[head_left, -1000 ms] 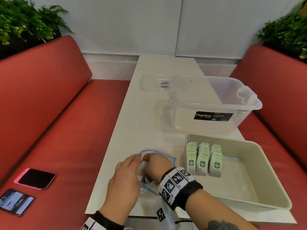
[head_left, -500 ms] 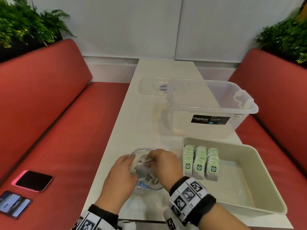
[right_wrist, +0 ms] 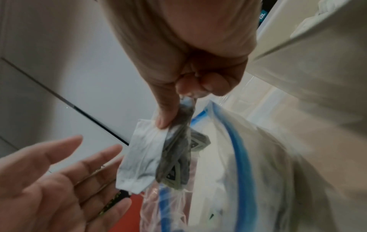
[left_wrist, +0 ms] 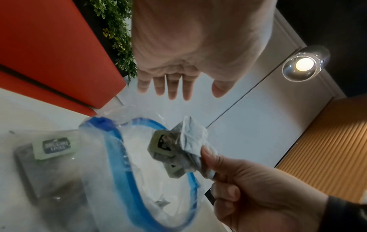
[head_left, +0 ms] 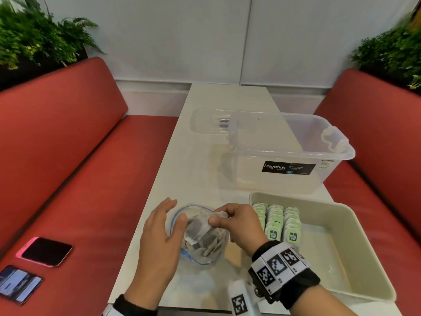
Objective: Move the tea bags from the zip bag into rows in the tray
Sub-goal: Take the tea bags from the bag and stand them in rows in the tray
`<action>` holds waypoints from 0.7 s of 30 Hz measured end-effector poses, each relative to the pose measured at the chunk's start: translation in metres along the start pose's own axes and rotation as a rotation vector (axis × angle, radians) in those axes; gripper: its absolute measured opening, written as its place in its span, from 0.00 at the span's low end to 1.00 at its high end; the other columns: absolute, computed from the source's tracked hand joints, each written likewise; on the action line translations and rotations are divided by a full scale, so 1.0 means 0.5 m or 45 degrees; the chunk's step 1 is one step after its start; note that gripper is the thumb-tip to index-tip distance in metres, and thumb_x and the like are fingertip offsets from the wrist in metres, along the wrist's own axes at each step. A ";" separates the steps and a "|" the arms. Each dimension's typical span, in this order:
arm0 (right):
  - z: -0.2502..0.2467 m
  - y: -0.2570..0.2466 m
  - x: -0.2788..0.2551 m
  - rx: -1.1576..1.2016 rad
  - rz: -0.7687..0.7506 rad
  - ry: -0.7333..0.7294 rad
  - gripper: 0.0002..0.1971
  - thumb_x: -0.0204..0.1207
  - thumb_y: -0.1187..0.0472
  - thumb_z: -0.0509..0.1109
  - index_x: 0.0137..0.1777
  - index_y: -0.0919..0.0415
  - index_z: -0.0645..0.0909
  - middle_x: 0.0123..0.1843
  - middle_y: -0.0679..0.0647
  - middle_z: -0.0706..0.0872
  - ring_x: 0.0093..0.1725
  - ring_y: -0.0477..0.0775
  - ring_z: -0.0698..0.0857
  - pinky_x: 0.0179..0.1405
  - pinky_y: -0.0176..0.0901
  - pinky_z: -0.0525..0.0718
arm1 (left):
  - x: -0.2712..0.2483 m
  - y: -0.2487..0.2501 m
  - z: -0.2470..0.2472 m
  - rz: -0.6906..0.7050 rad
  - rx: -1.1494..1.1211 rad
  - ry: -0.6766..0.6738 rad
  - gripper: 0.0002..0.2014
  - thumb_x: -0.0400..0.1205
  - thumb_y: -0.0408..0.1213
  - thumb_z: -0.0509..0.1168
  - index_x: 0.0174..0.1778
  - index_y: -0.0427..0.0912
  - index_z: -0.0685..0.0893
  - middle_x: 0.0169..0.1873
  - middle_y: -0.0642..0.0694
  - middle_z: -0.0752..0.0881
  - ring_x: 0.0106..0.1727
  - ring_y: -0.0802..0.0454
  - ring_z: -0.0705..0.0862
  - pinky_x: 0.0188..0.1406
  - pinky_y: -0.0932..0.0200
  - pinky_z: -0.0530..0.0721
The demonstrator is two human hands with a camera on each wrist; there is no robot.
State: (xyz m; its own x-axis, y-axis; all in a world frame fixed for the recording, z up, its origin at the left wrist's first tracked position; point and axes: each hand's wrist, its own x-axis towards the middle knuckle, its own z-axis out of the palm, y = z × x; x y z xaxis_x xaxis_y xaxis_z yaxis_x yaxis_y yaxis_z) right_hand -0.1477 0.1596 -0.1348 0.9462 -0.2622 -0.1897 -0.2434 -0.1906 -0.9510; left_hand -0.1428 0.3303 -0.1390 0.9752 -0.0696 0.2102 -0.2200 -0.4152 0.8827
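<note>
The clear zip bag (head_left: 206,252) with a blue zip rim (left_wrist: 116,141) lies open near the table's front edge, with more tea bags (left_wrist: 55,146) inside. My right hand (head_left: 216,219) pinches a small bunch of tea bags (head_left: 199,228) just above the bag's mouth; the bunch (right_wrist: 168,149) hangs from thumb and fingers. My left hand (head_left: 175,210) is open beside the bag, fingers (left_wrist: 174,87) straight, holding nothing. The beige tray (head_left: 346,224) stands to the right and holds three rows of green-labelled tea bags (head_left: 275,221) at its left end.
A clear Megabox tub (head_left: 284,156) stands behind the tray, its lid (head_left: 211,122) lying further back. Two phones (head_left: 46,250) (head_left: 19,283) lie on the red bench (head_left: 91,201) at the left. Another red bench is on the right.
My right hand has come out of the zip bag with a bunch of tea bags. My left hand has let go of the bag's mouth and opened.
</note>
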 end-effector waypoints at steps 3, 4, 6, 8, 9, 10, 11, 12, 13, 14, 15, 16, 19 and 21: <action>-0.008 -0.017 -0.009 0.092 0.020 -0.033 0.06 0.67 0.70 0.78 0.36 0.62 0.85 0.21 0.45 0.82 0.14 0.37 0.73 0.13 0.28 0.67 | -0.003 0.017 -0.002 -0.068 -0.291 0.049 0.28 0.70 0.59 0.63 0.67 0.57 0.75 0.65 0.68 0.75 0.66 0.66 0.74 0.60 0.72 0.68; -0.011 -0.024 -0.013 0.111 0.025 -0.036 0.05 0.68 0.70 0.78 0.37 0.63 0.85 0.23 0.48 0.82 0.13 0.37 0.72 0.13 0.29 0.67 | -0.004 0.021 -0.003 -0.069 -0.370 0.052 0.31 0.68 0.62 0.64 0.67 0.58 0.74 0.66 0.65 0.76 0.66 0.69 0.74 0.62 0.72 0.69; -0.017 -0.041 -0.020 0.139 0.027 -0.052 0.04 0.68 0.69 0.78 0.39 0.66 0.85 0.26 0.53 0.82 0.13 0.38 0.71 0.13 0.30 0.66 | -0.004 0.027 -0.004 -0.069 -0.489 0.031 0.34 0.63 0.63 0.66 0.66 0.59 0.73 0.67 0.64 0.76 0.68 0.73 0.72 0.69 0.65 0.69; -0.023 -0.061 -0.028 0.176 0.021 -0.090 0.04 0.68 0.69 0.77 0.40 0.66 0.85 0.26 0.53 0.83 0.12 0.38 0.71 0.13 0.29 0.65 | 0.000 0.036 -0.008 -0.094 -0.588 -0.024 0.37 0.58 0.64 0.70 0.64 0.61 0.73 0.67 0.66 0.76 0.70 0.72 0.71 0.71 0.61 0.70; -0.026 -0.072 -0.032 0.192 0.019 -0.118 0.04 0.68 0.69 0.77 0.40 0.66 0.85 0.26 0.53 0.83 0.12 0.38 0.71 0.12 0.29 0.65 | 0.002 0.040 -0.011 -0.111 -0.630 -0.065 0.40 0.55 0.67 0.72 0.64 0.64 0.72 0.67 0.67 0.75 0.71 0.71 0.70 0.70 0.61 0.70; -0.029 -0.082 -0.035 0.202 0.016 -0.150 0.04 0.68 0.69 0.77 0.40 0.66 0.85 0.25 0.52 0.83 0.12 0.38 0.70 0.12 0.29 0.64 | 0.005 0.044 -0.013 -0.132 -0.669 -0.115 0.43 0.51 0.70 0.73 0.64 0.65 0.72 0.68 0.67 0.75 0.72 0.69 0.70 0.68 0.61 0.71; -0.032 -0.092 -0.038 0.206 0.017 -0.184 0.04 0.68 0.68 0.78 0.40 0.66 0.85 0.24 0.51 0.83 0.12 0.39 0.70 0.12 0.29 0.64 | 0.008 0.049 -0.015 -0.164 -0.715 -0.175 0.47 0.48 0.73 0.74 0.65 0.66 0.73 0.68 0.67 0.75 0.72 0.67 0.70 0.68 0.57 0.73; -0.035 -0.100 -0.040 0.203 0.016 -0.218 0.04 0.68 0.68 0.78 0.40 0.65 0.85 0.23 0.50 0.83 0.12 0.39 0.69 0.12 0.29 0.63 | 0.010 0.056 -0.016 -0.215 -0.779 -0.247 0.49 0.46 0.73 0.74 0.66 0.65 0.74 0.68 0.66 0.75 0.72 0.64 0.72 0.67 0.52 0.75; -0.038 -0.108 -0.042 0.191 0.020 -0.248 0.04 0.68 0.68 0.78 0.40 0.65 0.85 0.23 0.49 0.82 0.12 0.39 0.69 0.12 0.29 0.63 | 0.011 0.063 -0.016 -0.285 -0.858 -0.329 0.50 0.45 0.72 0.76 0.67 0.64 0.75 0.68 0.64 0.77 0.71 0.59 0.75 0.63 0.48 0.79; -0.041 -0.114 -0.043 0.172 0.028 -0.270 0.04 0.68 0.68 0.78 0.41 0.66 0.85 0.23 0.50 0.82 0.12 0.39 0.69 0.11 0.29 0.63 | 0.012 0.069 -0.014 -0.368 -0.943 -0.412 0.50 0.45 0.69 0.78 0.66 0.61 0.77 0.68 0.61 0.78 0.69 0.53 0.78 0.58 0.44 0.83; -0.044 -0.118 -0.044 0.150 0.039 -0.283 0.04 0.68 0.68 0.78 0.41 0.66 0.85 0.24 0.51 0.82 0.12 0.39 0.70 0.11 0.29 0.64 | 0.013 0.072 -0.011 -0.458 -1.027 -0.490 0.48 0.46 0.64 0.81 0.65 0.58 0.79 0.67 0.56 0.80 0.66 0.47 0.82 0.55 0.41 0.85; -0.048 -0.120 -0.043 0.124 0.046 -0.286 0.04 0.68 0.68 0.78 0.40 0.65 0.85 0.25 0.53 0.82 0.12 0.39 0.69 0.11 0.29 0.63 | 0.014 0.073 -0.007 -0.541 -1.095 -0.554 0.45 0.49 0.58 0.83 0.64 0.55 0.81 0.66 0.50 0.82 0.62 0.42 0.84 0.54 0.36 0.85; -0.058 -0.119 -0.040 0.035 0.039 -0.256 0.06 0.66 0.65 0.80 0.34 0.58 0.85 0.23 0.50 0.82 0.13 0.40 0.66 0.12 0.30 0.61 | 0.013 0.075 0.009 -0.704 -1.175 -0.611 0.29 0.63 0.38 0.79 0.62 0.47 0.83 0.59 0.38 0.86 0.56 0.37 0.87 0.48 0.39 0.88; -0.064 -0.118 -0.040 -0.029 -0.007 -0.258 0.06 0.67 0.64 0.79 0.34 0.57 0.85 0.21 0.45 0.80 0.13 0.40 0.67 0.12 0.31 0.62 | 0.009 0.076 0.017 -0.767 -1.219 -0.601 0.24 0.70 0.34 0.73 0.64 0.43 0.82 0.56 0.38 0.88 0.50 0.42 0.89 0.38 0.49 0.90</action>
State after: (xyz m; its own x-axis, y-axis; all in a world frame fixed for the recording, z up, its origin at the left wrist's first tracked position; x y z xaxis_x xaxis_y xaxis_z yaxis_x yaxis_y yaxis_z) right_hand -0.1591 0.1458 -0.0672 0.9705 -0.0659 -0.2321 -0.2409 -0.2138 -0.9467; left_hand -0.1464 0.3064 -0.1081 0.7977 -0.5012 -0.3354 0.5330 0.3257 0.7809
